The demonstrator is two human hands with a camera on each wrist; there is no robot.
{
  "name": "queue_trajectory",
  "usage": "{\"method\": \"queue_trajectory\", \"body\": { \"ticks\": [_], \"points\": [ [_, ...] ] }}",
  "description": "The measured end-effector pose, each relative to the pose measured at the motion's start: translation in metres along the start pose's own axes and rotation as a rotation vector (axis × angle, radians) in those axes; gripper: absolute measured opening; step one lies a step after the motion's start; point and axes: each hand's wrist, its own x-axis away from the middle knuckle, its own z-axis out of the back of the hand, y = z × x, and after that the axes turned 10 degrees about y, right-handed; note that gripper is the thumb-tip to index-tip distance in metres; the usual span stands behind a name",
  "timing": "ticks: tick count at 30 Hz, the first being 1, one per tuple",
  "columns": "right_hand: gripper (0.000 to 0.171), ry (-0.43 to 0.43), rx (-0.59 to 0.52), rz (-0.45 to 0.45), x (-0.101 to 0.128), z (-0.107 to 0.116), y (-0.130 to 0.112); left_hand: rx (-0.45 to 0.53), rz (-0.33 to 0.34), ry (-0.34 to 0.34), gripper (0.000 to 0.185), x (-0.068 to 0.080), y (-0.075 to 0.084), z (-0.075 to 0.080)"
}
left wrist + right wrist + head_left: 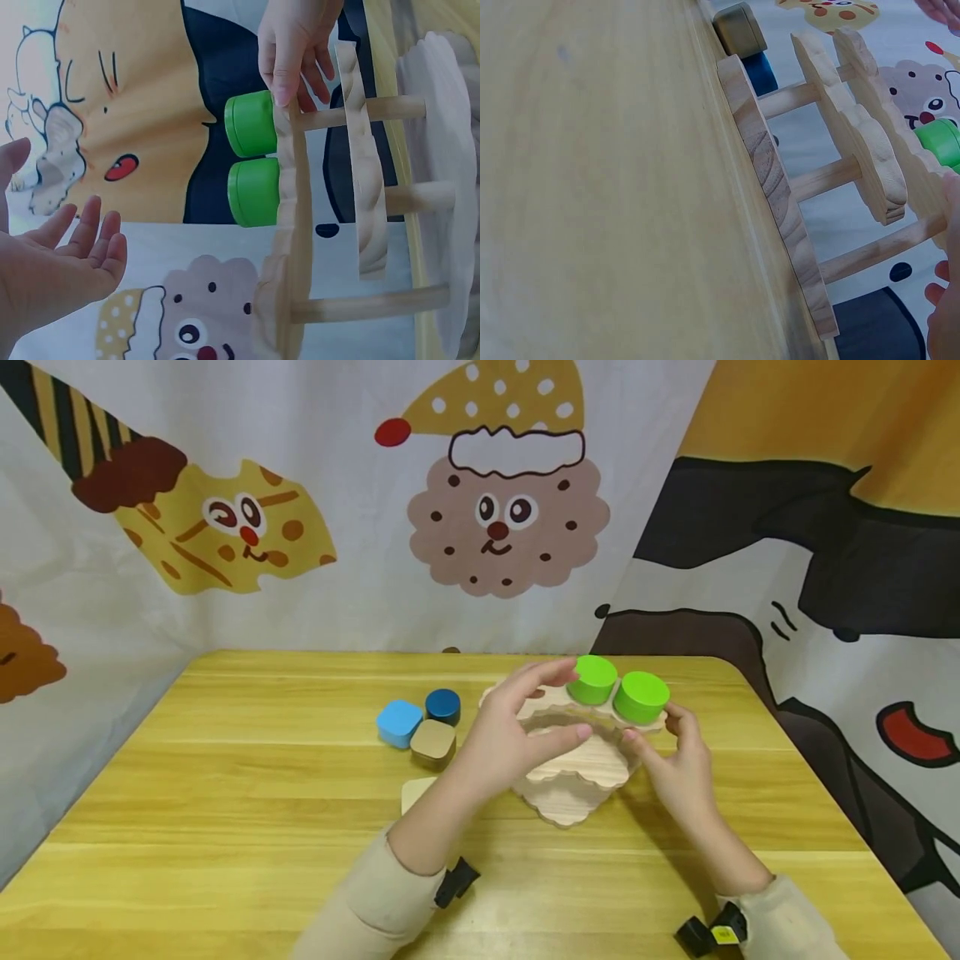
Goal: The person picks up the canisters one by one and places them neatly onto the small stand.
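1. While two green cylinders (618,689) sit on its top tier, our left hand (517,727) hovers, fingers spread, touching the wooden tiered stand (573,777) mid-table (225,793).
2. Our right hand (675,760) pinches the top tier's edge beside them.

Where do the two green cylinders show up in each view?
Head: green cylinders right of centre, on the wooden stand's top tier, between the hands.
Left wrist: centre, lying sideways against the top tier.
Right wrist: only one, at the right edge.
Shared landmark: the wooden stand.
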Motion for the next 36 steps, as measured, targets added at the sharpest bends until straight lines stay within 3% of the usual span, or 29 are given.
{"method": "queue_trajectory", "body": {
  "ticks": [7,13,17,25,36],
  "points": [
    [0.064,-0.009,0.013,0.009,0.0,0.002,0.0,0.059,-0.006,-0.025,0.06,0.016,0.009,0.015],
    [0.065,-0.007,0.01,0.011,0.0,0.002,0.0,0.041,-0.1,-0.012,0.061,0.025,0.011,0.036],
    [0.065,-0.011,0.009,0.005,0.0,0.003,-0.001,0.034,-0.125,0.002,0.061,0.029,0.01,0.051],
    [0.065,-0.012,0.015,0.006,0.001,0.002,-0.002,-0.025,-0.066,0.056,0.063,0.035,0.004,0.084],
    [0.065,-0.009,0.014,0.013,0.0,0.002,-0.002,-0.156,0.002,0.097,0.066,0.042,-0.022,0.118]
  ]
}}
